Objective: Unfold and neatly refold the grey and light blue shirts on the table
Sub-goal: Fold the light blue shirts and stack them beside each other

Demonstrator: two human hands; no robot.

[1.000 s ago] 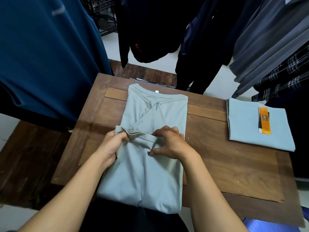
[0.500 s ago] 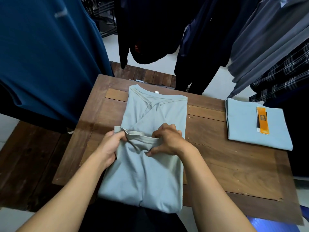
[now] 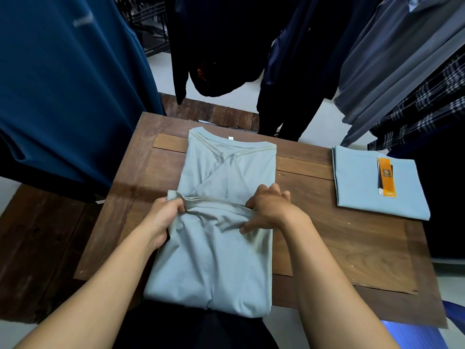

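We are stretching the folded-up hem (image 3: 214, 200) wider than a moment ago. Our left hand (image 3: 163, 217) is pinching its left end, the grey shirt (image 3: 221, 263) is lying on the table (image 3: 352, 238) beneath both hands, and our right hand (image 3: 273, 210) is gripping its right end.

tag (image 3: 386, 178) on light blue shirt (image 3: 362, 195), print illegible

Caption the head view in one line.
Left hand and right hand grip the grey shirt mid-fold on the wooden table; light blue shirt lies folded apart.
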